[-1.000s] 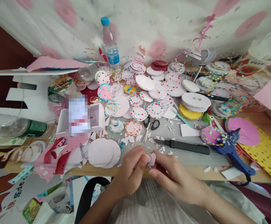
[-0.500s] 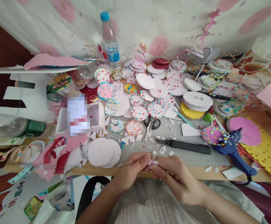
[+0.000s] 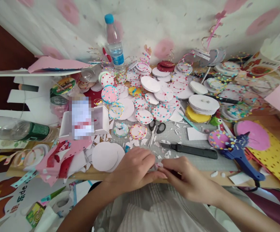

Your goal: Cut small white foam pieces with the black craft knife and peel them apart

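Over the last half second we had rolled our left hand [image 3: 134, 169] so its back faced up, thumb stretched toward our right hand [image 3: 185, 177]. That right hand pinched a small pale piece [image 3: 159, 164] near the table's [image 3: 91, 175] front edge. The left fingers were curled beside it; we couldn't tell whether they gripped it too. We judged the piece was being reworked by hand, the scissors [image 3: 156, 130] lying untouched.

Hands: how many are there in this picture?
2: the left hand and the right hand, close together at the desk's near edge, a small pale piece between them. No other hand shows.
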Available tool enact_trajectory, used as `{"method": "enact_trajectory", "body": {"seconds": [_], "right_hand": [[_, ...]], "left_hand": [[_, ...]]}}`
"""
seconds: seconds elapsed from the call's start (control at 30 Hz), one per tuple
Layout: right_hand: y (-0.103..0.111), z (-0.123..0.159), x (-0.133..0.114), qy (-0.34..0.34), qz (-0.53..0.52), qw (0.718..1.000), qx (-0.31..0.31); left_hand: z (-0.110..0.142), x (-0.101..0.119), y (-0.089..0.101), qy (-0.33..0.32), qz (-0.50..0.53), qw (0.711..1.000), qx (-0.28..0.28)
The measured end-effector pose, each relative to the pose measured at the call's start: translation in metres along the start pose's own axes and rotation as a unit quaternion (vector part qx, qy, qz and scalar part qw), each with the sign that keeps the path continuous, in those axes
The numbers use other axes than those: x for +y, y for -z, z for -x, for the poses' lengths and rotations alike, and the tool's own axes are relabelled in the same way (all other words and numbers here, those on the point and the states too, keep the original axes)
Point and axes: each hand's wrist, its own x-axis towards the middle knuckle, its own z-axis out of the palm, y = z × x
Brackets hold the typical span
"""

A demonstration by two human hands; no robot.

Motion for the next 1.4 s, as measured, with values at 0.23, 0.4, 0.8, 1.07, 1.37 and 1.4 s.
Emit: {"method": "enact_trajectory", "body": {"seconds": [0.23, 0.4, 0.8, 1.07, 1.37, 1.4], "right_hand": [[0.009, 0.001, -0.004, 0.007, -0.079, 0.996, -0.049], [0.012, 0.002, -0.006, -0.005, -0.139, 0.989, -0.055], [0.013, 0.005, -0.011, 0.004, -0.166, 0.985, -0.052], [0.008, 0.001, -0.013, 0.0, -0.323, 0.944, -0.065], [-0.001, 0.005, -0.003, -0.016, -0.355, 0.93, -0.089], [-0.002, 0.004, -0.002, -0.006, -0.339, 0.938, -0.077]], "left_hand": [[-0.006, -0.003, 0.007, 0.002, 0.102, 0.989, -0.105], [-0.005, 0.001, 0.012, 0.052, 0.222, 0.961, -0.154], [-0.005, 0.015, 0.011, 0.061, 0.276, 0.941, -0.188], [0.001, 0.017, 0.002, 0.047, 0.351, 0.927, -0.127], [0.004, 0.022, -0.008, 0.04, 0.364, 0.927, -0.08], [0.005, 0.022, -0.008, 0.047, 0.366, 0.926, -0.076]]}}
